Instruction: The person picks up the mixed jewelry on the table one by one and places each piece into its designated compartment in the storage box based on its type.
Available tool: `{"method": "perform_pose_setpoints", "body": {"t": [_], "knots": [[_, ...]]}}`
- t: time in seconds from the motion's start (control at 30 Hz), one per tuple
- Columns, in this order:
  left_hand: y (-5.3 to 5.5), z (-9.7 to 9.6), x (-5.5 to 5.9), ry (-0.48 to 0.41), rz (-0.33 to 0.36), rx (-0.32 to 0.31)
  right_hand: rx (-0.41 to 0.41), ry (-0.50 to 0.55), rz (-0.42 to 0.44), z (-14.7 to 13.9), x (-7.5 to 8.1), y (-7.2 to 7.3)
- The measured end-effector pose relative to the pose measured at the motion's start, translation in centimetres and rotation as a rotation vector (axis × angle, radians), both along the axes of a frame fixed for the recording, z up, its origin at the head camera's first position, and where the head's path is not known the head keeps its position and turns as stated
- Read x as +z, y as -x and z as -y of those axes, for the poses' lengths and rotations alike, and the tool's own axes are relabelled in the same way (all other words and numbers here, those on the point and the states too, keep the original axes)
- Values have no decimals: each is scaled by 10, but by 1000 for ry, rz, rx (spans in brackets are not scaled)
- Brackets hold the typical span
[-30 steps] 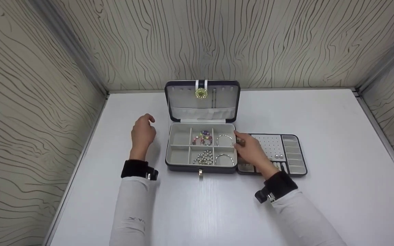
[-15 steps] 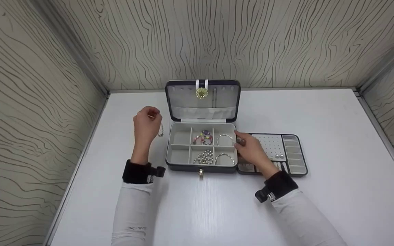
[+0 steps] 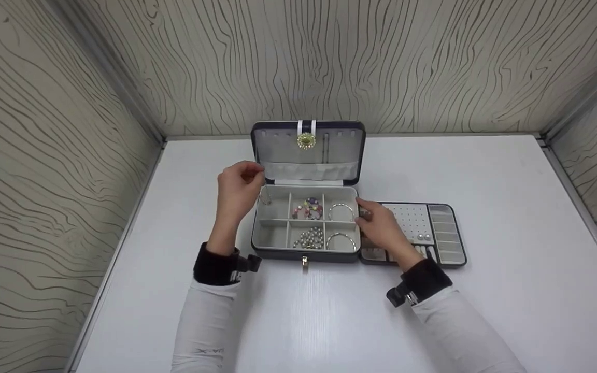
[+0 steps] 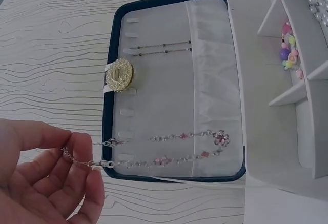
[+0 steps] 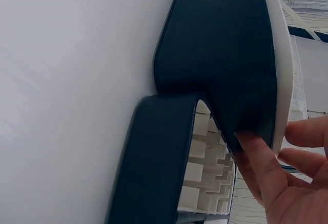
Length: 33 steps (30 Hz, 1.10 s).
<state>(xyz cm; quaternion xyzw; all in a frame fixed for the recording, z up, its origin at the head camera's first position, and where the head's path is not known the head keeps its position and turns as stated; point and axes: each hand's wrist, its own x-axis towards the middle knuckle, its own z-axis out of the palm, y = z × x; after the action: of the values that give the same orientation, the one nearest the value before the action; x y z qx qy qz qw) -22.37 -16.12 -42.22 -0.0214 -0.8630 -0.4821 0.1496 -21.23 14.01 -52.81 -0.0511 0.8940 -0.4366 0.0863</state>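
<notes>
My left hand (image 3: 236,194) pinches the chain end of a beaded necklace (image 4: 221,138), which has silver and pink beads and a flower charm. The necklace hangs at the lower left corner of the lid (image 4: 169,90) of a dark blue jewelry box (image 3: 278,255); in the left wrist view it overlaps the lid's lining. Along that lid runs a row of small hooks, with one thin chain (image 4: 165,51) hung from them. On the box's right side, my right hand (image 3: 381,228) grips the wall, with fingertips at the pale rim (image 5: 283,80).
Silver bangles (image 3: 341,242), pearl-like beads (image 3: 309,239) and a colorful bead bracelet (image 3: 307,209) lie in the box's compartments. A jewelry tray (image 3: 449,235) with earrings stands against the box's right side. Patterned walls (image 3: 329,62) enclose the white table (image 3: 298,321).
My left hand has moved right, from the table beside the box to the lid's lower left corner, bringing the necklace up with it. The right hand stays on the box wall.
</notes>
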Motion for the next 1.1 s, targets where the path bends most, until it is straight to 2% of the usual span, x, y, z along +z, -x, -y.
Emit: {"method": "perform_pose_setpoints", "body": {"t": [0.33,0.5,0.63,0.83,0.93,1.1], "knots": [[-3,-23,-2,11,-26,-97,50,-56,-47,0,12,7],[-3,-33,-2,13,-14,-126,34,-138,-221,9,25,12],[-2,-40,-3,10,0,-146,57,-201,-353,19,34,20],[-1,-47,-1,24,7,-161,140,-332,-462,30,39,33],[-1,-50,-1,21,11,-171,159,-387,-466,34,39,39],[-1,-52,-1,11,17,-189,149,-436,-406,37,39,45]]}}
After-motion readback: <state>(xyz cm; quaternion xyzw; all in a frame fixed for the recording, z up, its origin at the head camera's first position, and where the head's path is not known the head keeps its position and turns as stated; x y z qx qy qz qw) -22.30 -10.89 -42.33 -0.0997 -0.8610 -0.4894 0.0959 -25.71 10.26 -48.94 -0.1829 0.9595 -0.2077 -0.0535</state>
